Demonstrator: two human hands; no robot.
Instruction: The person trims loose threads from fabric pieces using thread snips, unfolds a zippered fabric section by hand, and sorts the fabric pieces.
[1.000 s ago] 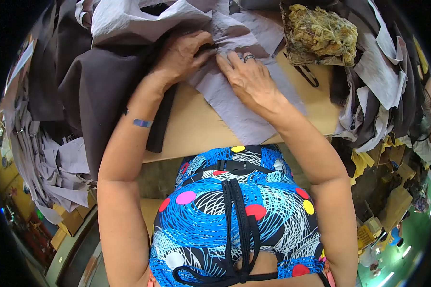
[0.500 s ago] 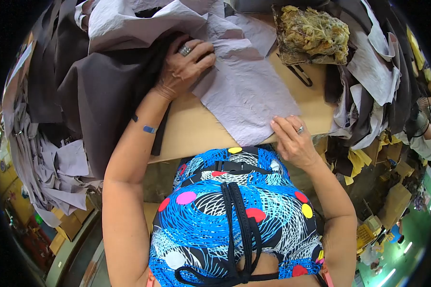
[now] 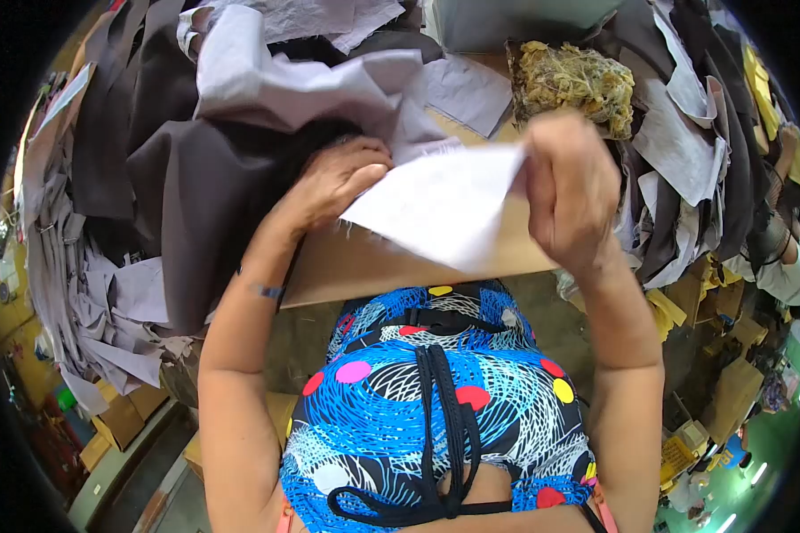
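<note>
A pale grey-lilac piece of fabric (image 3: pixel 440 209) with frayed edges is stretched, raised and folded, between my hands over the tan tabletop (image 3: pixel 347 266). My right hand (image 3: pixel 571 191), a little blurred, is closed on its upper right corner. At the fabric's left end is my left hand (image 3: pixel 342 182), fingers bent and pressed together at its edge; their tips are partly hidden. Beside that hand, dark grey-brown cloth (image 3: pixel 213 195) hangs over the table's left side. A crumpled lilac length of cloth (image 3: pixel 267 84) lies above it.
A bundle of yellowish fibrous material (image 3: pixel 573 80) in clear wrapping sits at the back right. Stacked cloth pieces (image 3: pixel 684 133) drape over the right side, and cut strips (image 3: pixel 62 266) hang at far left. A grey panel (image 3: pixel 524 22) stands at the back.
My right hand has lifted the fabric's near corner from the table and carried it up and away from me, folding the piece over. My left hand has shifted slightly toward me.
</note>
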